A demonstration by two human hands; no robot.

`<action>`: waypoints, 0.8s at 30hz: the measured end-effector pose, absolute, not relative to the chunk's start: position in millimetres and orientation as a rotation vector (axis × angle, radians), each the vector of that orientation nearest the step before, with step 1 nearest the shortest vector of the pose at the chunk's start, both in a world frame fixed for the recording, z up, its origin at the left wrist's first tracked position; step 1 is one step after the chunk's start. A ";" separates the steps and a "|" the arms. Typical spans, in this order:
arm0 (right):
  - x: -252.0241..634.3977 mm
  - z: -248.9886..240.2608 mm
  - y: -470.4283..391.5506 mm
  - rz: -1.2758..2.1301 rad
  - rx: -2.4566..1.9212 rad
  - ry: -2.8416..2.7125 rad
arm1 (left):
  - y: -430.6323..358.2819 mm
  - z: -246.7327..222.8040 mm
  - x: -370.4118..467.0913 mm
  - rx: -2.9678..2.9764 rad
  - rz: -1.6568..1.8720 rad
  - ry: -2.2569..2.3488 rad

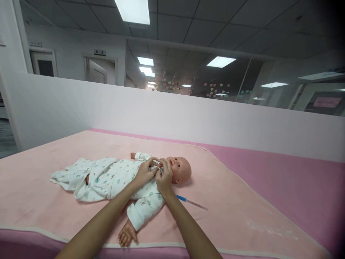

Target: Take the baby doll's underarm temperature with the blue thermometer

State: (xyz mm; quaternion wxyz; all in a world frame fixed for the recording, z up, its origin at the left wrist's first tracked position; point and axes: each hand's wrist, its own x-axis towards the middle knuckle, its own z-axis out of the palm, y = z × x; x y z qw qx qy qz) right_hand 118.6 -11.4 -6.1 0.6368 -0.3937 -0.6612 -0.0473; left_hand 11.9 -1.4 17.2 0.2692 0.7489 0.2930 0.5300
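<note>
A baby doll point(184, 168) lies on its back with its head to the right, dressed in a white printed top point(124, 176) and matching trousers point(101, 180). At the neck of the top, my left hand point(146, 172) has its fingers curled in and closed on the collar edge. Close beside it, my right hand point(165, 177) is also closed on the collar, just below the doll's chin. The fingertips nearly meet and partly hide the cloth between them. Just right of my right wrist lies a thin glass-like stick with a blue end, resembling a thermometer point(191, 202).
A pale pink sheet point(229, 216) with a white border covers a darker pink mat point(291, 176). A low white wall point(188, 115) runs along the far side. Beyond it are doors and glass panels with heart stickers.
</note>
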 end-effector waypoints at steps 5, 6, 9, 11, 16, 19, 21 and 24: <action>117.5 -7.5 -11.1 -0.173 -0.929 -1.508 | 6.1 14.2 11.7 1.967 1.396 0.814; 117.6 -7.6 -11.4 -0.181 -0.935 -1.504 | 7.1 14.2 11.4 1.959 1.395 0.810; 118.0 -7.9 -11.9 -0.184 -0.938 -1.477 | 7.0 16.3 9.5 1.995 1.360 0.766; 118.1 -7.9 -12.1 -0.175 -0.929 -1.457 | 4.7 18.8 7.9 2.069 1.304 0.741; 118.1 -6.8 -13.8 -0.147 -0.911 -1.426 | -1.7 22.3 6.5 2.190 1.277 0.775; 118.2 -6.1 -14.9 -0.135 -0.906 -1.407 | -3.5 21.8 7.1 2.240 1.286 0.842; 118.3 -6.0 -15.2 -0.124 -0.903 -1.400 | -4.6 20.9 7.5 2.294 1.284 0.875; 118.4 -6.1 -15.0 -0.101 -0.887 -1.397 | -6.4 18.5 8.5 2.445 1.276 0.919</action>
